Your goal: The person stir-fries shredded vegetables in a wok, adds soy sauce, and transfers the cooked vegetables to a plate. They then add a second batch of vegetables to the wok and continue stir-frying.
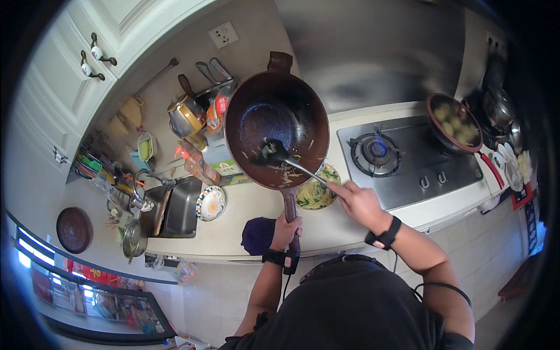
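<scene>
My left hand (286,232) grips the handle of a dark brown wok (256,100), which is raised and tipped above the counter. A black-headed spatula (273,154) with a metal shaft is in my right hand (361,205), its blade against the inside of the wok. Shreds of pale food and green bits cling to the wok's lower wall. Partly hidden under the wok's edge, a dish of pale shredded food with greens (318,192) rests on the counter. Beside my left hand lies a dark purple cloth (258,236).
The left burner (376,148) of the gas stove burns with a blue flame. A lidded pan (455,124) with round pale food stands on the right burner, its red handle jutting forward. A patterned plate (211,203) sits near the sink (183,212). Bottles and a kettle (186,116) stand behind.
</scene>
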